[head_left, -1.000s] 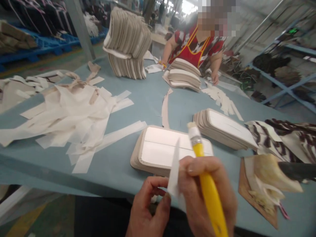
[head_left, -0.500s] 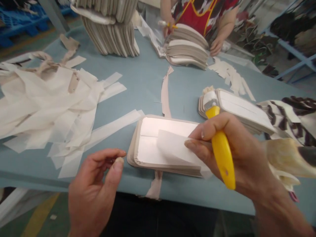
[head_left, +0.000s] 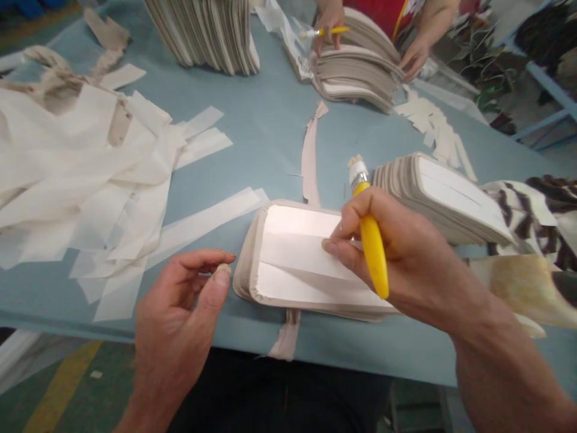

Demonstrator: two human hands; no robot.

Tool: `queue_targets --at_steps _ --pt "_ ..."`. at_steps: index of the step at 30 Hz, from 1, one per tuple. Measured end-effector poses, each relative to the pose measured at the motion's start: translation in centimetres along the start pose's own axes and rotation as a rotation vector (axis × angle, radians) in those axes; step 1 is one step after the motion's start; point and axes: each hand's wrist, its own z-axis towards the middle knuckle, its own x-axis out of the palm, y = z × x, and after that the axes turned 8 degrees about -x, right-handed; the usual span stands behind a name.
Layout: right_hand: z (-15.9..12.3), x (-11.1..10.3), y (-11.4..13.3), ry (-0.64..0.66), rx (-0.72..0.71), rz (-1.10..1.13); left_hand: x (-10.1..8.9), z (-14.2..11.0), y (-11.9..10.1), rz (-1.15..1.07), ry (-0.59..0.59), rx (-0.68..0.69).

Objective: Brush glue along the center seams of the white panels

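My right hand (head_left: 396, 252) grips a yellow-handled brush (head_left: 369, 240), bristles pointing away from me, and its fingertips pinch a white paper strip (head_left: 311, 255) over the top of a flat beige stack of padded pieces (head_left: 279, 264) at the table's near edge. My left hand (head_left: 180, 313) hovers just left of that stack, off the table edge, fingers curled with thumb near the forefinger and nothing visible in them.
A heap of white paper strips (head_left: 81, 180) covers the left of the blue table (head_left: 265, 132). A second stack (head_left: 442, 198) lies to the right, tall stacks (head_left: 207, 30) at the back. Another person's hands (head_left: 331, 24) work a stack (head_left: 356, 66) across the table.
My right hand has brought the white strip forward and down onto the near stack. My left hand let go of the strip and moved left. The view tilted downward.
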Motion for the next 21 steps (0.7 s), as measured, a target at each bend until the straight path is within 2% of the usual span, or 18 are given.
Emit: queue_targets --at_steps 5,9,16,21 --pt "-0.1 -0.2 -0.4 0.03 0.005 -0.043 0.4 0.4 -0.3 0.051 0.023 0.03" --pt "0.1 0.0 -0.6 0.042 0.008 -0.033 0.7 1.0 -1.1 0.065 0.011 0.116" --pt "0.2 0.6 -0.9 0.018 0.011 -0.046 1.4 2.1 -1.6 0.084 0.123 0.347" --pt "0.0 1.1 -0.7 0.035 0.033 -0.044 2.5 2.9 -1.5 0.233 0.129 0.55"
